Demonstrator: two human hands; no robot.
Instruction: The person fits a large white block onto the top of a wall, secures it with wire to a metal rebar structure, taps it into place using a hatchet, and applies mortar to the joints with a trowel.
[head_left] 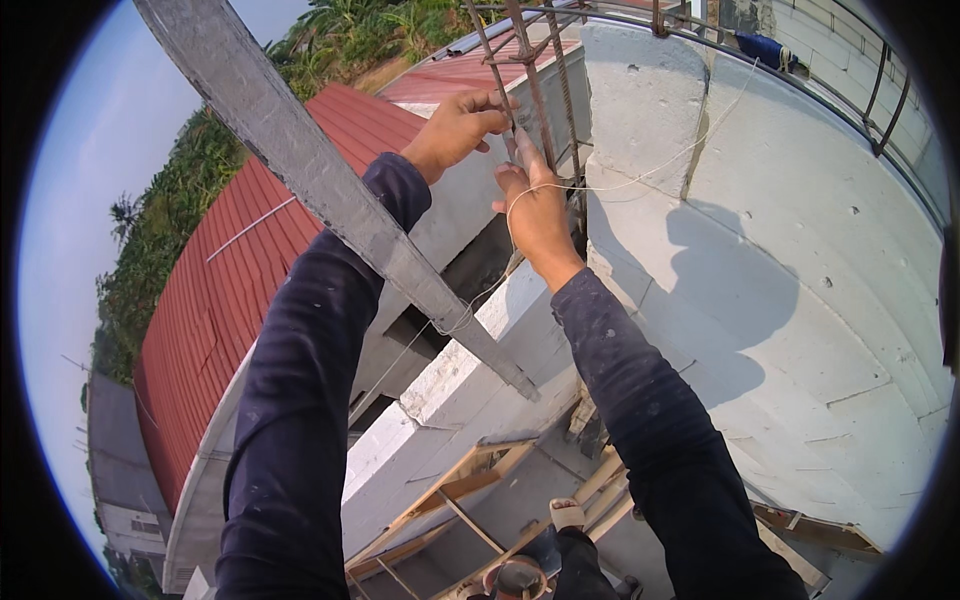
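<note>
My left hand (455,132) is closed, its bent fingertips at the lower part of a thin steel bar (498,72); what they pinch is too small to make out. Just below and to the right, my right hand (545,215) reaches up to the same bar, index finger raised and the other fingers bent. A thin pale string (650,178) comes from the upper right and crosses the right hand, which appears to grip it. From there it hangs down to the slanting grey plank (300,165), where several turns wrap around the plank's lower part.
Upright reinforcing bars (562,90) rise beside a white block wall (830,270) on the right. A low block wall (440,385) runs beneath my arms. Wooden framing (470,500), a bucket (517,578) and a foot (567,514) show far below. Red roofing (230,290) lies left.
</note>
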